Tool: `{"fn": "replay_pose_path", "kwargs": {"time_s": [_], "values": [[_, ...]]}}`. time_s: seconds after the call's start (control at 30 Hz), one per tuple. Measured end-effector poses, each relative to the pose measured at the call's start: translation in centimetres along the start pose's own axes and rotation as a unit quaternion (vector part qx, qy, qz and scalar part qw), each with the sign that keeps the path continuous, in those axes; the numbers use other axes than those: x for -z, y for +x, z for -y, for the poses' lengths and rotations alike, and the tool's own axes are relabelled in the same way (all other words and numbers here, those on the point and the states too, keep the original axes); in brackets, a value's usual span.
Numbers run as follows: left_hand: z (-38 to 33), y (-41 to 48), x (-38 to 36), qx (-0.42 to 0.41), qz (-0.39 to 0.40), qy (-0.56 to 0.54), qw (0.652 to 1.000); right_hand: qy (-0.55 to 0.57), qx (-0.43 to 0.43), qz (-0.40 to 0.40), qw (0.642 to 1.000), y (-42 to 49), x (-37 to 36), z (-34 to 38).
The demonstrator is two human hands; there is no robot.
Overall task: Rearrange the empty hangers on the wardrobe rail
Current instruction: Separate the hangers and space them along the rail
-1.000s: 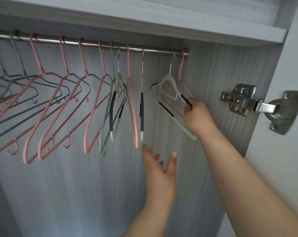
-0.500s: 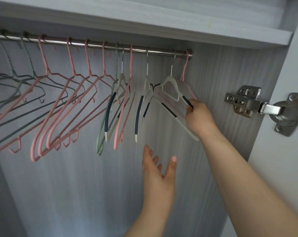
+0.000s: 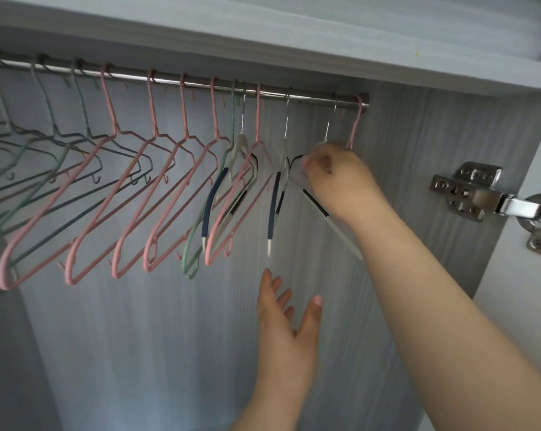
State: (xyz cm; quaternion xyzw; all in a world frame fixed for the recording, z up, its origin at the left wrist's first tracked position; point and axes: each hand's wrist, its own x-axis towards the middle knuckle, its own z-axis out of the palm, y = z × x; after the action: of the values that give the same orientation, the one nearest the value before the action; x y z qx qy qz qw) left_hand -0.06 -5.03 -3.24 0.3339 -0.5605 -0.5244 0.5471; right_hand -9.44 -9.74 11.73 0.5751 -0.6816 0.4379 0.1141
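A steel wardrobe rail (image 3: 176, 84) carries several empty hangers: grey-green wire ones at the left, pink ones (image 3: 157, 194) in the middle, white ones with dark grips (image 3: 273, 209) toward the right. My right hand (image 3: 337, 178) is closed around the upper part of the rightmost white hanger (image 3: 334, 227), just below its metal hook. A last pink hanger (image 3: 354, 129) hangs behind that hand at the rail's end. My left hand (image 3: 286, 318) is held below the hangers, palm up, fingers spread, touching nothing.
A grey shelf (image 3: 325, 51) runs just above the rail. The wardrobe's right side wall stands close to the rail's end, with a metal door hinge (image 3: 477, 197) and the open door (image 3: 530, 306) beyond it.
My right hand has slid up the white hanger from its sloping arm to near its neck. The hangers on the rail have swung. My left hand stays below, open.
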Motion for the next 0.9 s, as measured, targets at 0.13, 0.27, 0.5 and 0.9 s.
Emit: {"fn": "replay_pose_path", "kwargs": {"time_s": [0.13, 0.27, 0.5, 0.9], "values": [[-0.6, 0.2, 1.6, -0.008, -0.016, -0.007, 1.000, 0.147, -0.127, 0.175, 0.965, 1.2, -3.5, 3.0], [-1.2, 0.3, 2.8, -0.039, -0.022, -0.001, 0.999, 0.188, -0.185, 0.189, 0.946, 1.4, -5.6, 3.3], [-2.7, 2.1, 3.1, -0.090, -0.038, 0.034, 0.995, 0.293, -0.202, 0.182, 0.917, 0.5, -5.8, 2.3], [-2.6, 2.4, 5.2, -0.107, -0.104, 0.032, 0.988, 0.422, -0.263, 0.165, 0.852, 0.5, -7.8, 3.9]]}}
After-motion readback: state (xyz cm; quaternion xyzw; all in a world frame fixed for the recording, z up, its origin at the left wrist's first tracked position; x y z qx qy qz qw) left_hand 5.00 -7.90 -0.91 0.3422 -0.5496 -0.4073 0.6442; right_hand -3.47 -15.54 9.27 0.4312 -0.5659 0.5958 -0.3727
